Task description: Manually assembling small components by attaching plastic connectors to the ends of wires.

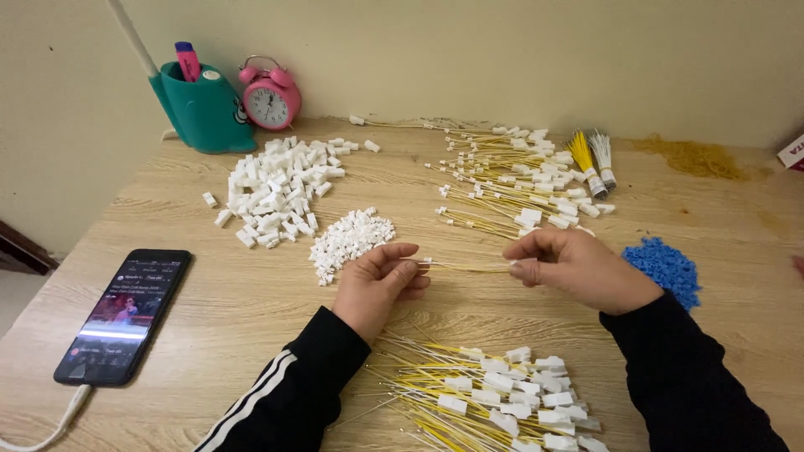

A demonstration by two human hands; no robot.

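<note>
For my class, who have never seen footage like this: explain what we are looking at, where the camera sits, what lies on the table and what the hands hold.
There is no machine here, only a person at work with bare hands. The one picture comes from a camera worn on the person's head, looking down at a wooden table.

The left hand and the right hand each pinch one end of a thin yellow wire, stretched level between them.

On the table lie a heap of larger white plastic connectors, a smaller heap of tiny white pieces, a far pile of yellow wires with white ends, a near pile of the same, and a mound of blue pieces. At the left lies a phone with its screen lit; at the back stand a teal holder and a pink alarm clock.
</note>
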